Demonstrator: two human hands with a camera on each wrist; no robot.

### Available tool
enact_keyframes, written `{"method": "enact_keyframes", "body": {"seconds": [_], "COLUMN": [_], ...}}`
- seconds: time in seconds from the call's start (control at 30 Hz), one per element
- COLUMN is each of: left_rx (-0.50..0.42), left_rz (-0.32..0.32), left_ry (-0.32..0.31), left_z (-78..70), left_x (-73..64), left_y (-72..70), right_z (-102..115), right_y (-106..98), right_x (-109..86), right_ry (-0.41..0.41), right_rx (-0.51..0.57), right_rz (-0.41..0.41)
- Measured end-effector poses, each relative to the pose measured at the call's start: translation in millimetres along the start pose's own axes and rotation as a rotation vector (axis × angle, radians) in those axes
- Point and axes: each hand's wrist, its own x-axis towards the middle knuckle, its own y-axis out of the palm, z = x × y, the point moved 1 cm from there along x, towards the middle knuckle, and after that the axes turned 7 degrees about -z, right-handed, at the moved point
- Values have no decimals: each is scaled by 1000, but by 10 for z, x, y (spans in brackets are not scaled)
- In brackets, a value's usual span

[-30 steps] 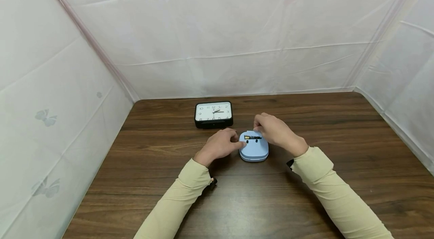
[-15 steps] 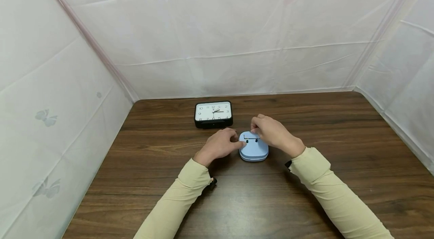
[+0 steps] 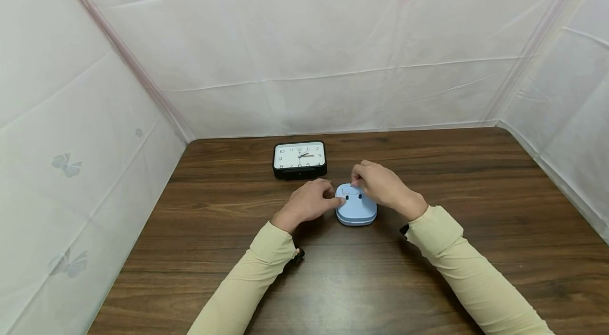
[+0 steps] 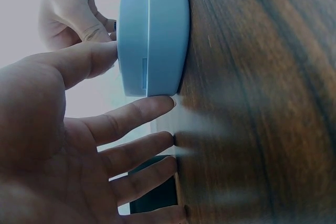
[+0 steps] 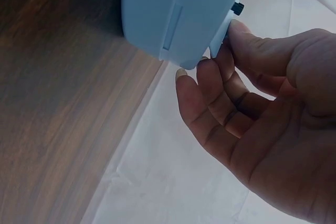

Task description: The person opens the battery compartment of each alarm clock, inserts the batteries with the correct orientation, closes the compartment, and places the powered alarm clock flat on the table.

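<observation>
A light blue alarm clock point(image 3: 357, 212) lies back side up on the table, two small black knobs point(image 5: 237, 8) standing out from its back. My left hand point(image 3: 311, 202) steadies it: the thumb presses on the back and the index fingertip sits against the side, while the other fingers spread over the tabletop. At the far edge of the back, my right hand point(image 3: 386, 185) pinches the battery cover point(image 5: 218, 40) between thumb and index finger. In the right wrist view the cover stands slightly tilted from the clock's back. The battery compartment beneath is hidden.
Behind my left hand, a black rectangular clock point(image 3: 300, 156) with a white dial lies face up. The brown wooden table point(image 3: 228, 187) is bordered by white sheeting point(image 3: 304, 60) at the back and both sides.
One second ago the battery showed in the compartment. My right hand has moved slightly left, and the cover now lies over the battery. The left hand has stayed in place.
</observation>
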Motion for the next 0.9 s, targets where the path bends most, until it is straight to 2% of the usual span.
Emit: {"method": "enact_keyframes", "body": {"seconds": [0.33,0.67,0.9], "left_rx": [3,1,-3], "left_rz": [7,12,7], "left_ry": [3,-3,0], "left_z": [-1,-4,0], "left_x": [1,-10,-9], "left_y": [-2,-1,2], "right_z": [-9,-109,-210], "right_y": [-4,26,42], "right_x": [-6,26,66], "right_ry": [-9,116,84], "right_rx": [16,29,122], "right_rz": [-12,34,84]}}
